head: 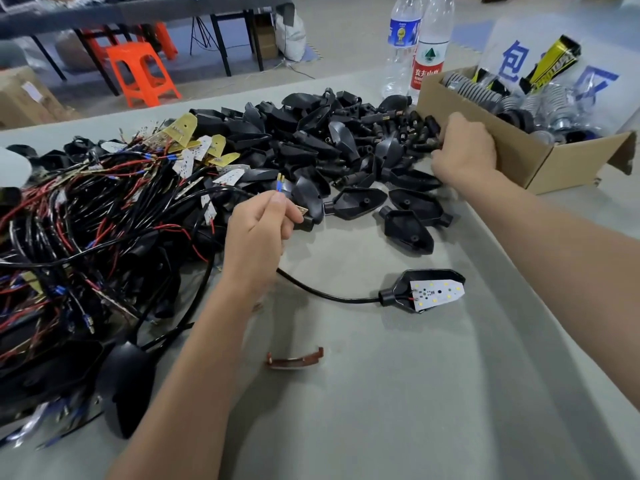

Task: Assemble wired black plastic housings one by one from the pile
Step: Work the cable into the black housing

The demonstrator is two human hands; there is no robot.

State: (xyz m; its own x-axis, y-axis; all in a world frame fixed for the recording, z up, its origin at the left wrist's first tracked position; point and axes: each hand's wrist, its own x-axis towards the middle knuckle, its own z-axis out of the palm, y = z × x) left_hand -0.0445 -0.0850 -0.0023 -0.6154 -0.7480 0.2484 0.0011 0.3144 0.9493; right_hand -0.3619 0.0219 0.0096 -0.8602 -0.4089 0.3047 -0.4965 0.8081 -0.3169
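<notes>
Black plastic housings [332, 143] are lying in a wide pile across the far part of the grey tabletop [398, 393], and we are using that pile as our landmark. Just left of it, a tangle of red and black wires [86, 230] is spreading toward the tabletop's left edge. Just right of it, a cardboard box [485, 140] is holding metal parts, with two clear water bottles [419, 46] standing behind.

We are reaching our right hand [464, 150] into the pile's right edge, beside the box; its fingers are curling down among small black pieces, but we cannot tell whether they are gripping one. We are holding our left hand [259, 230] at the pile's near-left edge, its fingers pinching a blue-sleeved wire end [280, 183] with brass tips pointing up and away from us.

Nearer to us than the pile, one wired housing [426, 289] is lying alone, its long axis running left to right, its pointed end facing right, its white LED board facing up. Its black cable [329, 294] is leaving the left end and curving toward our left hand. A small brown curved clip [294, 358] is resting nearer still.
</notes>
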